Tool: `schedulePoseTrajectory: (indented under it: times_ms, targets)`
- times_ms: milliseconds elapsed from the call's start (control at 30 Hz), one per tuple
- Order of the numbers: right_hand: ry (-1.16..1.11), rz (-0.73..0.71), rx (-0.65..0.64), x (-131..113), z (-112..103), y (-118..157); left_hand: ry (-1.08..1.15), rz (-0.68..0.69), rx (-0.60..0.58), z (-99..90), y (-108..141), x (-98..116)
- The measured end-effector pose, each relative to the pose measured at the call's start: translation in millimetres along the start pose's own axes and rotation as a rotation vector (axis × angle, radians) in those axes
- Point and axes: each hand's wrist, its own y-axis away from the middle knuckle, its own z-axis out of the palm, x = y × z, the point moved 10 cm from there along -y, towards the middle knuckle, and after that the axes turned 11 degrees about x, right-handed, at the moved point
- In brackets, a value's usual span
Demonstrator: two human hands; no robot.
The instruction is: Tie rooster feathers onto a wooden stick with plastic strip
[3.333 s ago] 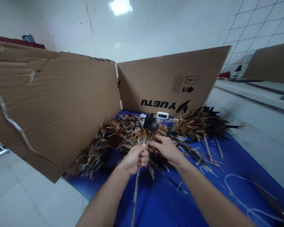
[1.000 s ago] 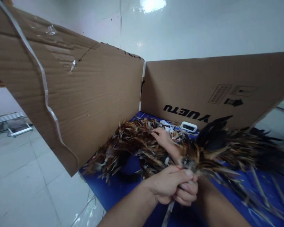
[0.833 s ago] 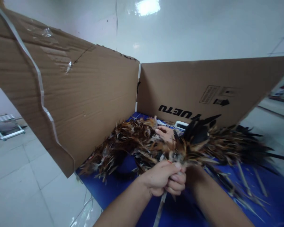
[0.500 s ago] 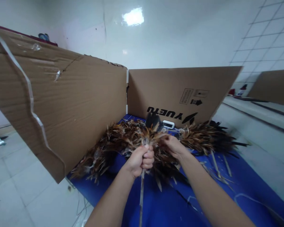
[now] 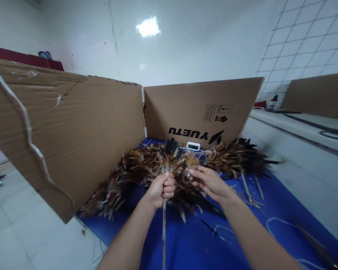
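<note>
L hand fisted tight round thin, rough stick over blue worktop, long axis near-to-far, glossy black feathers pointing away; R hand pinching wispy tan tuft just beside, w/ fingers part-curled.

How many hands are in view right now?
2: the left hand at centre, gripping the stick; the right hand just right of it, pinching a feather tuft. No others show.

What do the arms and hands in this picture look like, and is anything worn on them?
The left hand and right hand are bare, with no gloves, watch or bracelet showing. The left forearm and right forearm are uncovered too: no sleeve shows within the picture.
</note>
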Motion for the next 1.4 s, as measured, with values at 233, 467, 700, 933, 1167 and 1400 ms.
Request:
schedulePoseTrajectory:
  times_ms: [233, 467, 700, 933, 1167, 1400]
  targets:
    - [0.046, -0.053, -0.111, -5.3, 21.0, 11.3, -0.012, -0.064, -0.026, 3.2, 0.8, -13.0]
    - [0.106, 0.03, -0.186, 9.7, 22.6, 11.4, -0.143, -0.1, -0.033, 5.5, 1.9, -24.1]
    - [0.149, 0.04, -0.192, 11.7, 19.6, 9.0, -0.339, -0.039, 0.041, 5.7, 4.8, -26.7]
    - [0.228, -0.083, -0.117, -20.4, 15.6, 22.7, -0.536, 0.027, 0.241, -4.1, 6.3, -29.2]
    - [0.375, -0.109, -0.085, -12.3, 31.9, 25.2, -0.671, 0.065, 0.286, -5.5, 6.9, -35.4]
    - [0.442, -0.09, -0.012, -2.9, 30.4, 20.2, -0.649, 0.049, 0.309, -7.2, 6.5, -38.3]
